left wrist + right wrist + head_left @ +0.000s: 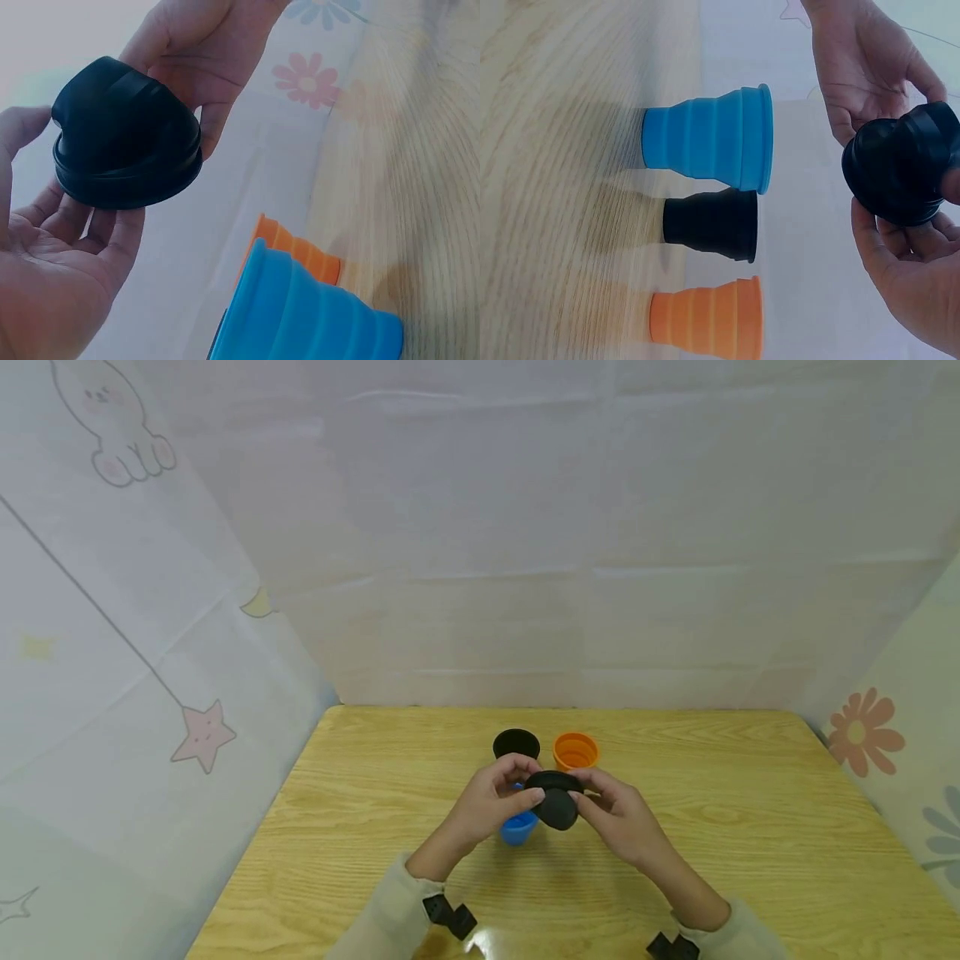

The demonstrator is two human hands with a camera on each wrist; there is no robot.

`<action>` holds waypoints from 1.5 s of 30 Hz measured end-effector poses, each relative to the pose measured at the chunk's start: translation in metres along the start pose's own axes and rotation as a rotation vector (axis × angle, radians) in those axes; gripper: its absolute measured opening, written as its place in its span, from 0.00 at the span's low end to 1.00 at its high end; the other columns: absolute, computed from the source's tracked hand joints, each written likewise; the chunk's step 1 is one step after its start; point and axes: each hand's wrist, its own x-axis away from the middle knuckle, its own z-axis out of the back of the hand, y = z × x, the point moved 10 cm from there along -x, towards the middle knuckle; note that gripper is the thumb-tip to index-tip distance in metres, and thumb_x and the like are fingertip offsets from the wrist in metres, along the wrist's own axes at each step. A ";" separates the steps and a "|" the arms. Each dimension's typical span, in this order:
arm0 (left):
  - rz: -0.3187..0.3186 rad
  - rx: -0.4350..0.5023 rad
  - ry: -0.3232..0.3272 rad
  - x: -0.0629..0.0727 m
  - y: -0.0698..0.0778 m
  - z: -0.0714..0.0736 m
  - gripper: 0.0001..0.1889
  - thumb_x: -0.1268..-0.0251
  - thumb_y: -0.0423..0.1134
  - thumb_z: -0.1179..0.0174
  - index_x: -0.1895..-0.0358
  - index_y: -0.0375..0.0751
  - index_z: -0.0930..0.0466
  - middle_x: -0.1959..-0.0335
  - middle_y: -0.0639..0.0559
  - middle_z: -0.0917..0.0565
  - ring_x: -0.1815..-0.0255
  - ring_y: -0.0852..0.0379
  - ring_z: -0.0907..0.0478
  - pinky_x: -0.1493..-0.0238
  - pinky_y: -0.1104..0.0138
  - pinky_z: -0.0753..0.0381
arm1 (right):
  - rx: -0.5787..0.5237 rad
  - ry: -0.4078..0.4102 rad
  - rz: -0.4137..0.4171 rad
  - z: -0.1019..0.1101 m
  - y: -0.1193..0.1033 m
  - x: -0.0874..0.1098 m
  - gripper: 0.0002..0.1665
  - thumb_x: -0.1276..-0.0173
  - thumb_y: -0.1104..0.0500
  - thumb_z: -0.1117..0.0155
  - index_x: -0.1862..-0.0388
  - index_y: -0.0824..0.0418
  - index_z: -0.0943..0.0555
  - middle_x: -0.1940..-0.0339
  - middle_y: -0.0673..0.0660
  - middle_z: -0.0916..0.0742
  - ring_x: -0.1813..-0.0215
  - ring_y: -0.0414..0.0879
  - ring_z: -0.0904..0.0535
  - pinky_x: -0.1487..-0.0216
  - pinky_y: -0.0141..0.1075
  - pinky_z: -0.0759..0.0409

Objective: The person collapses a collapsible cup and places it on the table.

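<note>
Both hands hold a black collapsible cup (557, 807) above the table, its wall partly folded and bent out of shape. My left hand (491, 806) grips it from the left, thumb on the near side and fingers around the rim. From the other side my right hand (618, 817) pinches it between thumb and fingers. In the right wrist view the squashed black cup (896, 165) sits between the two palms. A blue ridged cup (709, 139) stands upright on the table, partly behind my left hand in the head view.
Behind the hands stand a second black cup (516, 742) and an orange cup (576, 750), both upright and extended. The wooden table (360, 793) ends at a pale cloth backdrop (480, 568), with printed cloth on both sides.
</note>
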 end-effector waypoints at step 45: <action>0.047 -0.033 -0.023 0.001 -0.008 -0.001 0.22 0.29 0.41 0.36 0.36 0.41 0.27 0.44 0.44 0.19 0.48 0.50 0.24 0.44 0.59 0.22 | -0.196 -0.070 -0.099 -0.007 0.006 0.001 0.24 0.23 0.61 0.40 0.31 0.66 0.28 0.44 0.65 0.21 0.47 0.46 0.22 0.47 0.34 0.16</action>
